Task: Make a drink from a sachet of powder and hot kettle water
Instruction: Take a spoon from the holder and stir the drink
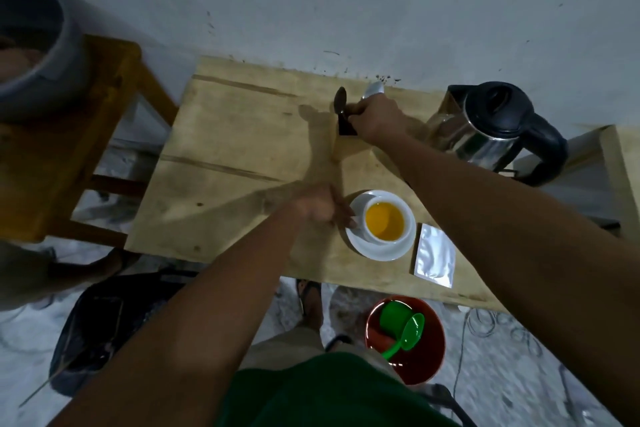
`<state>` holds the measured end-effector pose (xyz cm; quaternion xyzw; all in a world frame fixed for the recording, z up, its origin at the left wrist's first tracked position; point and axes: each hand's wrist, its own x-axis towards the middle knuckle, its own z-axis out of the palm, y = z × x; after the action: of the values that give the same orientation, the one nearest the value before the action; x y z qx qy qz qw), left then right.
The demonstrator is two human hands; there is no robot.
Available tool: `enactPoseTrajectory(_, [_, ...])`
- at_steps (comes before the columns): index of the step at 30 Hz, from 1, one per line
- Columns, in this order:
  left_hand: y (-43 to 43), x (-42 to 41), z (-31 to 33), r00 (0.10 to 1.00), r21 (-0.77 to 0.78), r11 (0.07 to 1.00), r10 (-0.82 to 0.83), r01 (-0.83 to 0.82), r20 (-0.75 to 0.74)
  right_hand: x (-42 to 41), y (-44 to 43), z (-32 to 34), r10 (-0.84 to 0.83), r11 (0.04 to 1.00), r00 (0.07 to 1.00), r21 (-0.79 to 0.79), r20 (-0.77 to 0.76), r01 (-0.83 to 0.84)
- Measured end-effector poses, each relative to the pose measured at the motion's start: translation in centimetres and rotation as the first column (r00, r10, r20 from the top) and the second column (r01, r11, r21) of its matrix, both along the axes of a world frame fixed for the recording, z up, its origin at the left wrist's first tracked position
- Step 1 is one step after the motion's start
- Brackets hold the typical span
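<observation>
1. A wooden table [242, 149] stood against a pale wall, and on its near right part sat a white cup [384, 222] on a white saucer [398, 250], the cup holding an orange-yellow drink.
2. The left hand [320, 208] rested at the left side of the cup and saucer, fingers curled loosely against the rim; whether it truly gripped the cup's handle could not be told.
3. The right hand [375, 118] reached across to the far edge of the table and was closed round the handles of spoons standing in a dark holder [346, 128].
4. Two spoon bowls rose above that hand: a dark spoon [340, 99] on the left and a shiny spoon [374, 88] on the right. Which one the fingers held could not be told.
5. A silver sachet [434, 255] lay flat on the table just beside the saucer, on its right, near the table's front edge.
6. A steel kettle [498, 128] with a black lid and handle stood at the far right of the table, close by the right forearm, which passed between it and the cup.
7. Below the table's front edge, on the floor, sat a red bucket [429, 350] with a green scoop [403, 329] lying in it.
8. To the left stood a darker wooden stand [52, 156] bearing a large grey pot [52, 55], well apart from the cup.
</observation>
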<state>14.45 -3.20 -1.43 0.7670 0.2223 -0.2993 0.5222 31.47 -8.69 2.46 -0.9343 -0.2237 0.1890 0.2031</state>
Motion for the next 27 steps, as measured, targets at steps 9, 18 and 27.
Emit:
enactPoseTrajectory(9, [0.4,-0.4,-0.4,0.998,-0.13,0.99,0.052,-0.056,-0.036,0.2,0.5,-0.7,0.006,1.0,1.0,0.027,0.004,-0.006])
enactPoseTrajectory(18, [-0.6,-1.0,0.1,0.991,-0.051,0.99,0.13,-0.131,-0.024,-2.8,-4.0,3.9,-0.249,0.783,0.964,0.605,0.096,0.143])
enactPoseTrajectory(27, [-3.0,-3.4,-0.1,0.935,0.091,0.946,0.286,-0.31,0.209,-7.6,-14.2,5.7,-0.083,0.923,0.944,0.381,0.318,-0.047])
